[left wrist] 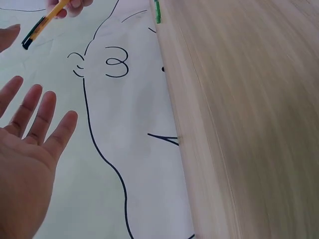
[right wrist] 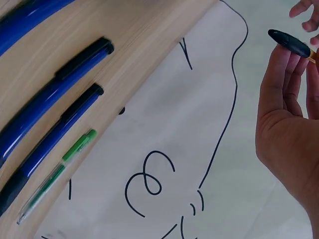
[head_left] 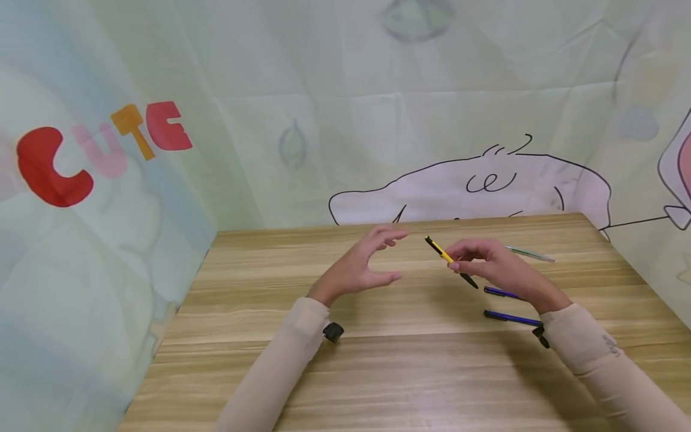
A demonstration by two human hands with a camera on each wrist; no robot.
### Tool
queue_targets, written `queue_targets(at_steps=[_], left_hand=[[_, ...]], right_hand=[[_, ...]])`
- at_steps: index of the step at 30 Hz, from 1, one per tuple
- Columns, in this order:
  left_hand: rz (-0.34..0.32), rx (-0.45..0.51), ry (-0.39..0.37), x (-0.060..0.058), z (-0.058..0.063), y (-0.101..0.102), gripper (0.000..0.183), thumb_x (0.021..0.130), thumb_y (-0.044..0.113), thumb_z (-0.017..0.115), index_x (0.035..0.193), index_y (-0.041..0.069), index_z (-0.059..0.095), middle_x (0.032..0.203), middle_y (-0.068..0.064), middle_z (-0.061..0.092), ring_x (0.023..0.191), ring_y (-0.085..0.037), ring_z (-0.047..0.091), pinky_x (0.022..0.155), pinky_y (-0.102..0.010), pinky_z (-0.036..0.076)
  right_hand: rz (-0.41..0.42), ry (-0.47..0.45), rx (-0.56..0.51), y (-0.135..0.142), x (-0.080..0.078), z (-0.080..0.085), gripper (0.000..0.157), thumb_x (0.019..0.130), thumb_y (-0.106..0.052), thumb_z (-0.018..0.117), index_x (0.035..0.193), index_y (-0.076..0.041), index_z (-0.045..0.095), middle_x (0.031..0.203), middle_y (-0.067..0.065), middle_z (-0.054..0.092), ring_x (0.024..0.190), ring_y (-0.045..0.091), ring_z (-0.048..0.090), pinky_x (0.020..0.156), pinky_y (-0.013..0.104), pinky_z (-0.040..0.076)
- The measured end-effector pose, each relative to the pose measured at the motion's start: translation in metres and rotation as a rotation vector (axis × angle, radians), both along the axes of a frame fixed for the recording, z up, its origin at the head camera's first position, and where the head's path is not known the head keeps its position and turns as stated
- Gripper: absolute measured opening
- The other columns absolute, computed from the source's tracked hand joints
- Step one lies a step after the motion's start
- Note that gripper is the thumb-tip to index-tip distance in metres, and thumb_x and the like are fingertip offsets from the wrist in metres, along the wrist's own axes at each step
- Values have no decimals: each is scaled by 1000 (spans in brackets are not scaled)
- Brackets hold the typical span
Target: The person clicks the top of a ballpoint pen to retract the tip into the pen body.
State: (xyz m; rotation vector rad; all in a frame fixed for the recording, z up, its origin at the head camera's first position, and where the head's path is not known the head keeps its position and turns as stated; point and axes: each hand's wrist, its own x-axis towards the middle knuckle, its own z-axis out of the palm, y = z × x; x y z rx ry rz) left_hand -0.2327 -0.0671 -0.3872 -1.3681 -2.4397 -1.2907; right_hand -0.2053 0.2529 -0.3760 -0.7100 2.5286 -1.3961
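Observation:
My right hand [head_left: 493, 264] pinches a yellow pen [head_left: 446, 257] with black ends between thumb and fingers, tilted above the table. The right wrist view shows the pen's dark tapered end [right wrist: 289, 44] jutting past the fingers of that hand [right wrist: 289, 124]. To its left, my left hand [head_left: 361, 264] is raised with the thumb apart from the fingers, holding nothing. Its palm and spread fingers [left wrist: 45, 114] face the pen [left wrist: 45, 22] in the left wrist view without touching it.
Blue pens [head_left: 513, 318] with black clips lie on the wooden table [head_left: 345, 372] under my right wrist; the right wrist view shows three. A clear-and-green pen [head_left: 530, 254] lies behind them. A printed cloth backdrop [head_left: 302, 72] borders the table's back and left.

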Motion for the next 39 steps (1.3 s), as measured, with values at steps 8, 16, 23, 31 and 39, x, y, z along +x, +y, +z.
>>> queue_targets(at_steps=[8,16,23,31,39], left_hand=[[36,1,-25,1,-4,-27,72,88,22,80,152,22,45,141,4,53,126,-15,52,111,-38,45],[89,8,-42,3,-9,-54,72,88,18,80,151,22,46,139,2,54,126,-19,54,111,-40,46],[122,14,-57,4,-13,-73,73,87,13,81,151,17,46,138,1,54,125,-20,54,111,-43,46],[162,12,-57,7,-15,-89,71,88,16,80,150,19,47,137,-1,55,126,-25,55,110,-45,47],[195,11,-62,8,-17,-102,70,87,13,81,149,22,49,137,0,55,124,-20,55,111,-43,47]], right_hand=[[-42,24,51,18,-1,0,17,98,-25,69,113,-19,74,106,9,70,94,19,63,77,29,55],[-67,51,117,37,-3,3,18,99,-25,68,115,-18,73,106,7,70,91,18,63,76,29,54],[-77,54,165,49,-5,6,20,100,-24,66,117,-16,73,109,7,70,94,17,64,81,24,53],[-97,86,238,63,-9,4,21,100,-23,66,118,-15,73,111,6,70,94,11,63,79,24,54],[-144,96,290,75,-13,2,30,99,-25,67,125,-10,71,111,4,70,94,12,60,75,24,52]])
